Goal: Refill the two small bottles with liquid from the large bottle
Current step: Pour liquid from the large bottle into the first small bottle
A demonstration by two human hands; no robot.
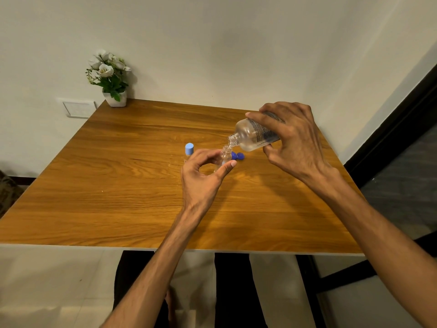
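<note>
Right hand: I see my right hand (289,138) wrapped around the large bottle (254,134), thumb underneath, fingers curled over the label.
Large bottle: clear, uncapped, tipped down with its neck pointing to 8 o'clock; a thin stream falls from the mouth.
Left hand: my left hand (204,177) curls round the open small bottle (224,158), thumb at its near side, fingertips at its far side.
Open small bottle: upright on the table (118,185) near the middle, mouth directly under the large bottle's neck.
Capped small bottle: second small bottle (189,151) stands just beside my left hand at 10 o'clock, light blue cap on.
Loose caps: dark blue caps (237,156) lie on the table at 3 o'clock of the open bottle; I cannot tell the count.
Flower pot: flower pot (111,79) at the far-left table corner, 11 o'clock.
</note>
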